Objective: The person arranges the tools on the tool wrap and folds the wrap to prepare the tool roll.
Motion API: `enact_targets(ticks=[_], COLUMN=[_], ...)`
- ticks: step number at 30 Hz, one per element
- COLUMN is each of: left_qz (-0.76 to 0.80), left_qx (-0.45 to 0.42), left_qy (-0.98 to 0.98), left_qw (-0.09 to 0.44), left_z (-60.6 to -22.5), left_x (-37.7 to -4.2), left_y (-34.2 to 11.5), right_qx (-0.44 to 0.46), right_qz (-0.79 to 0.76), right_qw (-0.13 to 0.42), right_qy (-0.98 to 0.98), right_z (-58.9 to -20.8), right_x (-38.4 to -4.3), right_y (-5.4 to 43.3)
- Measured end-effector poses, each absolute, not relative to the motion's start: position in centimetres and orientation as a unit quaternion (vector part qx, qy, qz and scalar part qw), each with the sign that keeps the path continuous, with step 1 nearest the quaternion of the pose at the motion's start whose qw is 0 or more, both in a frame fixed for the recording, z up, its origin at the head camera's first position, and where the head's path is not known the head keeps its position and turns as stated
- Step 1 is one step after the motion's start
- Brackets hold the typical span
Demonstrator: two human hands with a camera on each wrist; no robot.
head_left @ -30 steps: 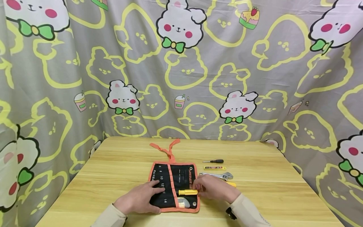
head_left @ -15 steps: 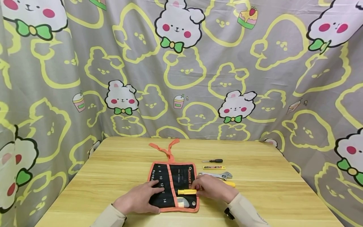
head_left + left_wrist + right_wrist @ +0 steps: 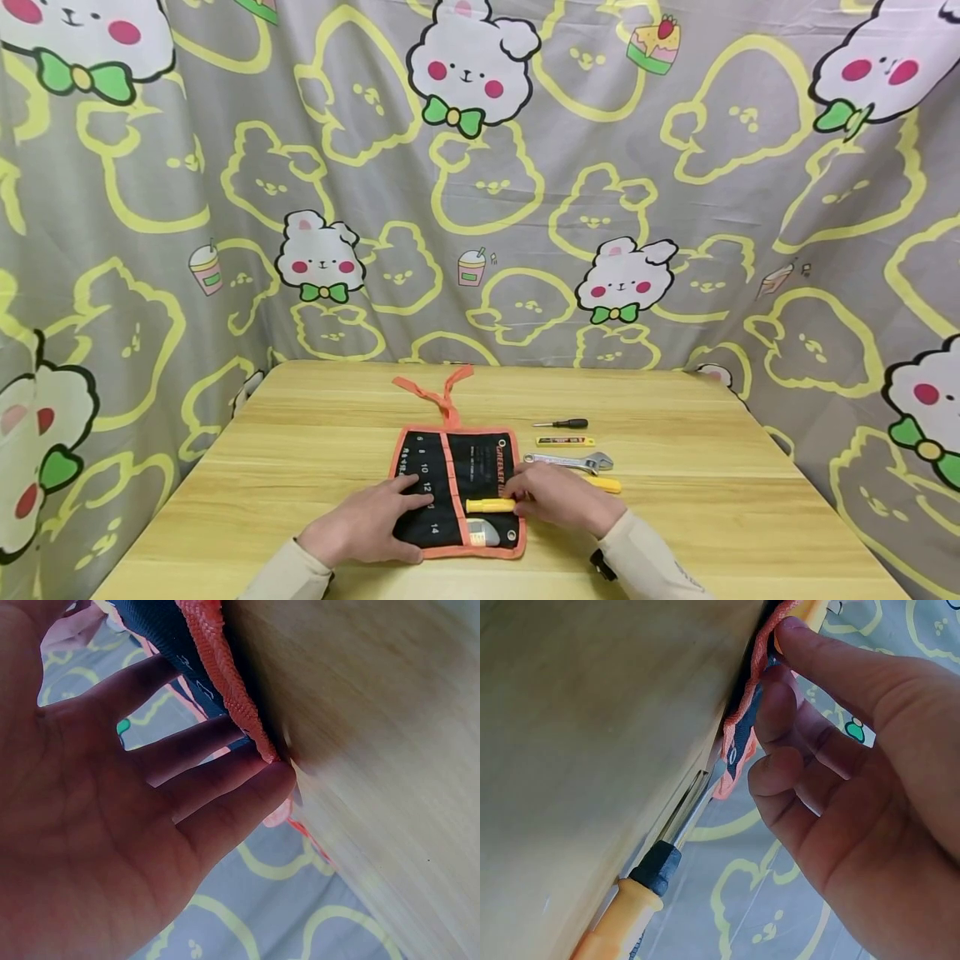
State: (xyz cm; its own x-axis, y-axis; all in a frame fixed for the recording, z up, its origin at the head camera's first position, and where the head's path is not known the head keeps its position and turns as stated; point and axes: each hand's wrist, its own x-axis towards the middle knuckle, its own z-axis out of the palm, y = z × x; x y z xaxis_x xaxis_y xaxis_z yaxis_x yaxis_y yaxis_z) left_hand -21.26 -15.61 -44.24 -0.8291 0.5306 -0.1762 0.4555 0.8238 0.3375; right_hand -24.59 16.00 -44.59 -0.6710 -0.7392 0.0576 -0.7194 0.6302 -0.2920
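A black tool roll [image 3: 480, 454] with orange edging and size numbers lies unfolded on the table. My left hand [image 3: 371, 518] rests flat on its left half; in the left wrist view the straight fingers [image 3: 232, 806] reach the orange edge. With thumb and fingertips, my right hand [image 3: 558, 497] pinches the right end of a yellow tool handle [image 3: 487, 506] lying across the roll's right half. The handle's left end reaches the pocket's orange border, and any shaft is hidden. Below it, a grey tool with a yellow part [image 3: 483, 532] sits in a pocket.
Right of the roll lie a small black-handled screwdriver [image 3: 573, 424], a flat yellow case [image 3: 566, 442] and an adjustable wrench [image 3: 588, 462]. A yellow-handled screwdriver [image 3: 622, 919] lies partly behind my right hand. Orange ties [image 3: 448, 404] extend from the roll's far edge. Patterned curtain [image 3: 465, 192] surrounds the wooden table [image 3: 712, 500].
The yellow handle and my right hand have edged slightly left toward the pocket. My left hand stays in place on the roll. The whole head view has shifted a little.
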Motion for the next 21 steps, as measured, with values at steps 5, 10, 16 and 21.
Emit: enact_targets(ticks=[5, 10, 16, 21], left_qz=[0.141, 0.142, 0.143, 0.142], left_qx=[0.262, 0.262, 0.261, 0.264], left_qy=[0.946, 0.946, 0.946, 0.945], left_qw=[0.13, 0.13, 0.131, 0.129], left_z=[-44.27, -44.23, -44.15, -44.13], left_x=[-21.24, -21.19, -21.17, -21.13], left_y=[-15.63, -15.64, -15.61, -15.51], right_qx=[-0.418, -0.417, -0.411, -0.391], right_qz=[-0.139, -0.13, -0.132, -0.148], right_qw=[0.028, 0.021, 0.026, 0.044], right_qy=[0.897, 0.899, 0.902, 0.907], right_z=[-44.66, -44.86, -44.92, -44.85], right_x=[-24.59, -24.6, -24.62, -24.69], right_y=[15.72, 15.54, 15.61, 15.81])
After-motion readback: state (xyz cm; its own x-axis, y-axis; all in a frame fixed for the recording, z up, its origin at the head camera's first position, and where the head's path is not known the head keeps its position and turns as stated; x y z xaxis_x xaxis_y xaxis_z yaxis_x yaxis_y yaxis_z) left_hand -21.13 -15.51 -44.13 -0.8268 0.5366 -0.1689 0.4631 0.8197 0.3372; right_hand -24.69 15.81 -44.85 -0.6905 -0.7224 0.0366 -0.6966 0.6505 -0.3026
